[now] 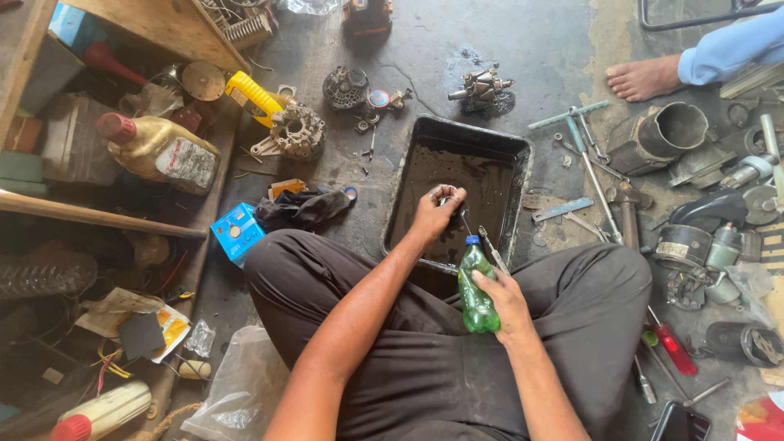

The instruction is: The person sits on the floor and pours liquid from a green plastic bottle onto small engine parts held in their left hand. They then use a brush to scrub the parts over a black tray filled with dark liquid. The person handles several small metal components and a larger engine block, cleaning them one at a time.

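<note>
While sitting cross-legged on the floor, gripping a green plastic bottle (476, 292) upright in the right hand (505, 296) just beside the black oily tray (514, 155); pinching a small metal part (448, 201) in the closed left hand (434, 212) over that tray.

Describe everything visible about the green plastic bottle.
The green plastic bottle is small, translucent and crinkled, with a blue cap on top. It stands roughly upright, leaning slightly, over the person's lap at the near edge of the black tray. The right hand grips its lower body from the side. How much liquid it holds cannot be told.
</note>
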